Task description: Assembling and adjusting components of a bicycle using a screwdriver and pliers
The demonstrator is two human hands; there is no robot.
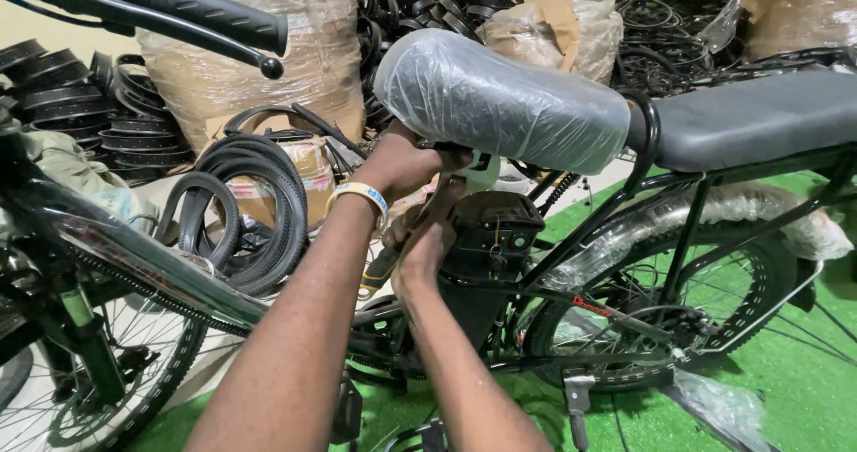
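Note:
A black bicycle frame (161, 269) stands on green matting. Its saddle (500, 99) is wrapped in clear plastic. My left hand (402, 162), with a yellow and blue wristband, reaches up under the front of the saddle and grips there. Just below it, my right hand (427, 242) is closed around a silver wrench (478, 174) whose head sits at the seat clamp under the saddle. A tool with a yellow and black handle (375, 278) shows beside my right hand. The clamp itself is mostly hidden by my hands.
A black padded rear seat (750, 117) sits over the rear wheel (678, 300). The handlebar grip and brake lever (205, 15) cross the top left. Loose tyres (259, 211), stacked rims (54, 104) and wrapped bundles (268, 59) crowd the back. The front wheel (98, 372) is at lower left.

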